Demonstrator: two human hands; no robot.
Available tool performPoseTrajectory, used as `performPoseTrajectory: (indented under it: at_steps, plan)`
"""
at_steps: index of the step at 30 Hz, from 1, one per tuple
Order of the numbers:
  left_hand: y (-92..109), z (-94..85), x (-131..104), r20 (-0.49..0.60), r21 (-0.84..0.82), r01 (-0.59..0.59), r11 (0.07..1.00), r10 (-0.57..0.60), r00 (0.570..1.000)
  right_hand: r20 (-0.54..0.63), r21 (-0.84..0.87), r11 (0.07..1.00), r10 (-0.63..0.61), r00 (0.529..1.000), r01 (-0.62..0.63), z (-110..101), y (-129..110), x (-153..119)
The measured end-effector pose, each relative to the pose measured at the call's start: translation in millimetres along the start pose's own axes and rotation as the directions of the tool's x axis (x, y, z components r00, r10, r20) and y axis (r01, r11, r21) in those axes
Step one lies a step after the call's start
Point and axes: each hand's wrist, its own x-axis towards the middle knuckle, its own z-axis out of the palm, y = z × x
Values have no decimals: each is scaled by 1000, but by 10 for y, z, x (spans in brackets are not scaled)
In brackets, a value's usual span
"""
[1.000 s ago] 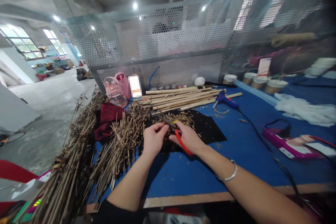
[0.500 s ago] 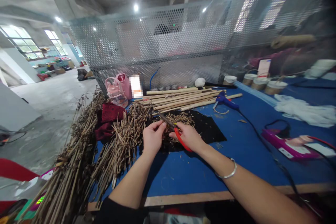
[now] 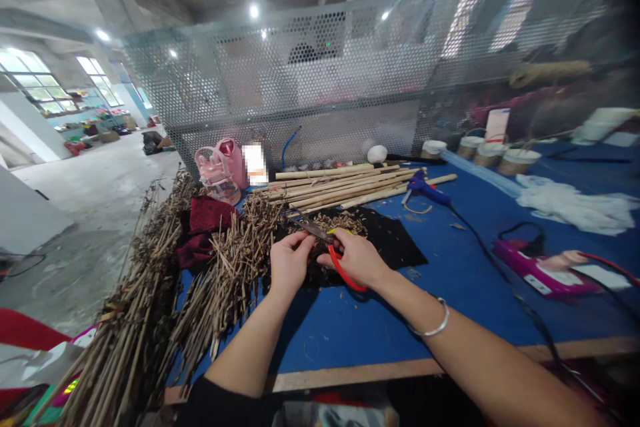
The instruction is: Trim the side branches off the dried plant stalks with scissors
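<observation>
My right hand grips a pair of scissors by the red handles, the blades pointing left and away from me. Close beside the blades, my left hand is closed in a pinch; whatever sits between the fingertips is too small to name. Behind both hands, short cut pieces of dried stem lie heaped on a black cloth. Left of my left hand is a pile of dried plant stalks. A longer bundle of dried stalks runs along the table's left edge.
Pale sticks lie at the back, with a blue glue gun by their right end. A purple power strip, white plastic film and several tubs are to the right. A pink bag stands before the perforated metal panel.
The view has shifted slightly. The scissors have turned a little in my right hand, with the blades still beside my left fingertips. My left hand keeps its pinch.
</observation>
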Motion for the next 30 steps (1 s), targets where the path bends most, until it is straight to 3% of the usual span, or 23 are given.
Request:
performPoseTrajectory:
  at_steps: [5,10,17,25,30]
  plan:
    - [-46,2,25,-57,-39,11,999,-13,998,27,-5,1000,30,999,-30,4,26,28]
    - [-22,8,29,-15,-105,98,990,-100,995,61,7,1000,30,998,-30,-7,12,38]
    - [-22,13,17,77,-112,40,993,-31,997,43,18,1000,-16,999,16,-19,-22,3]
    - [5,64,-16,26,-214,155,964,-153,988,30,109,994,28,999,-31,-8,6,27]
    - [22,71,-17,43,-272,160,949,-154,987,26,112,993,21,999,-23,-10,-2,15]
